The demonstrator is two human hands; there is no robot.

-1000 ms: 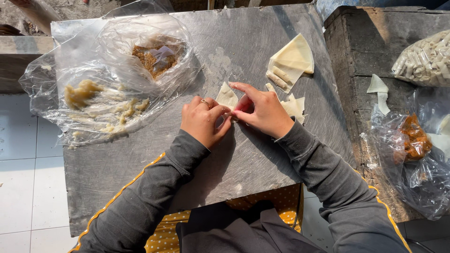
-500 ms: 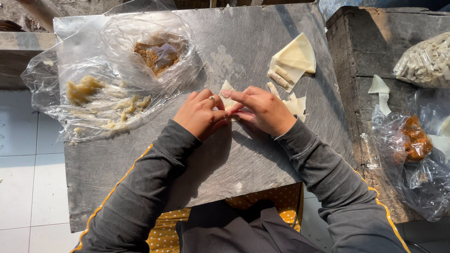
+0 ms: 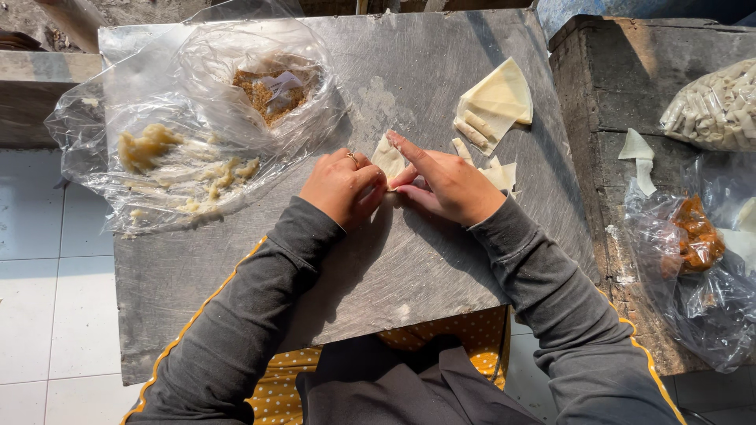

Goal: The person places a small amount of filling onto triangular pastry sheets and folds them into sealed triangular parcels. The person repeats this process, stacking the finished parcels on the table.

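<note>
A pale dough wrapper [image 3: 388, 157] lies on the metal worktop [image 3: 409, 260] between both hands. My left hand [image 3: 342, 187] curls over its left edge, a ring on one finger. My right hand [image 3: 445, 182] pinches the wrapper's right side, index finger stretched along its top. A stack of triangular wrappers [image 3: 498, 102] and a few rolled pieces [image 3: 472, 126] sit just beyond my right hand. A clear plastic bag with brown crumbly filling [image 3: 268, 90] lies at the far left, and a plastic sheet with yellowish paste [image 3: 150, 145] beside it.
A dark concrete ledge [image 3: 622, 102] stands to the right, carrying a bag of pale rolled pieces [image 3: 713, 106], loose wrapper scraps [image 3: 639, 157] and a plastic bag with orange-brown food [image 3: 697, 240]. White floor tiles [image 3: 47, 299] lie left of the worktop.
Both hands have shifted slightly up the worktop with the wrapper and keep folding it. The right index finger now lies along the wrapper's top edge.
</note>
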